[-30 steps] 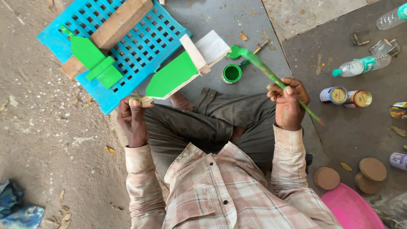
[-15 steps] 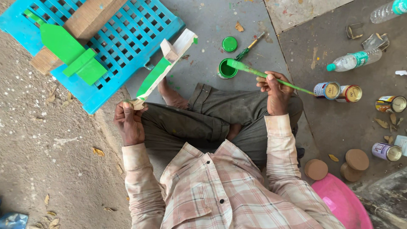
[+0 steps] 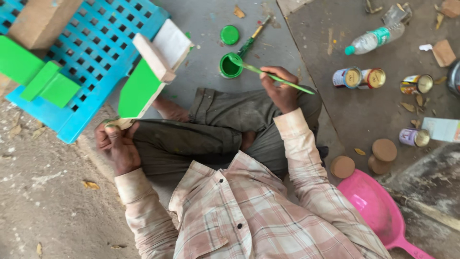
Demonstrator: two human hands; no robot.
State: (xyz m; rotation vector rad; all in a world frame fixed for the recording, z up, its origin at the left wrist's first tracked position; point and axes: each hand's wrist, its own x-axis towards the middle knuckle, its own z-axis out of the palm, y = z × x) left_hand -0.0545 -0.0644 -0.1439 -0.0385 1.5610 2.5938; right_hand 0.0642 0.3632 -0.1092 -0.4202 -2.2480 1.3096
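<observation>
Right hand (image 3: pixel 281 91) grip around brush (image 3: pixel 268 74), apparently dipped in paint pot (image 3: pixel 230 65); left hand (image 3: pixel 116 145) clasping wooden piece (image 3: pixel 143 81).

Wooden piece (image 3: pixel 143 86) half green-painted; blue plastic crate (image 3: pixel 103 41).

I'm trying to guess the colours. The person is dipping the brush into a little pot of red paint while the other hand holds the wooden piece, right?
Not quite. The paint in the little pot is green, not red, as the head view shows. The rest holds: the right hand dips the brush into it, and the left hand holds the wooden piece.
</observation>
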